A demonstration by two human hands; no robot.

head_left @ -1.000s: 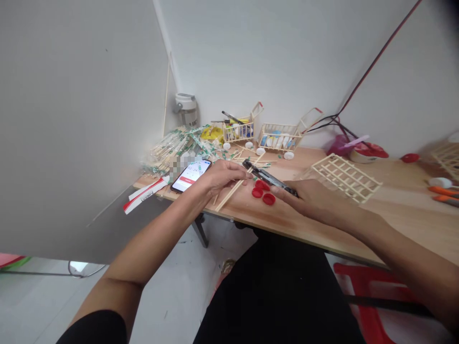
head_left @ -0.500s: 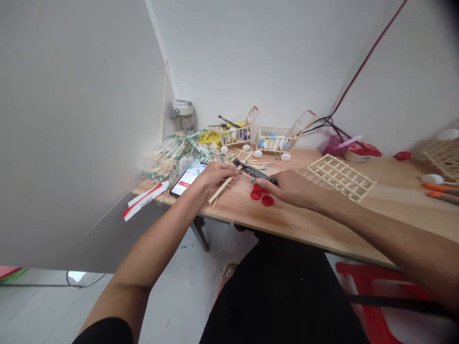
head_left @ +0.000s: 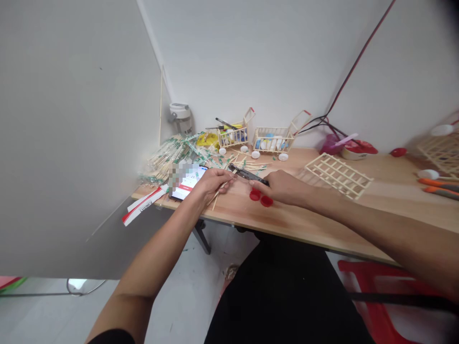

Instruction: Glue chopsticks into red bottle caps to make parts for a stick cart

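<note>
My left hand (head_left: 213, 181) is closed in a pinch on a thin bamboo stick (head_left: 231, 174), low over the table near its front edge. Another bamboo stick (head_left: 215, 202) slants below these fingers; whether they hold it too is unclear. My right hand (head_left: 281, 185) grips a long dark tool (head_left: 251, 176), its exact kind hard to make out, which points left. The tool's front end is close to the tip of the held stick; whether they touch cannot be seen. Red round caps (head_left: 266, 200) lie just under my right hand.
A lit phone (head_left: 183, 188) lies left of my left hand, beside a heap of wrapped chopsticks (head_left: 167, 157). Two small stick-built carts (head_left: 233, 138) stand along the wall. A stick lattice (head_left: 339, 177) lies to the right, with orange-handled tools (head_left: 441, 186) farther off.
The view has shifted slightly. My left hand has turned a little and the sticks at it show less of their length. My right hand still grips the dark tool, with more of the red caps covered.
</note>
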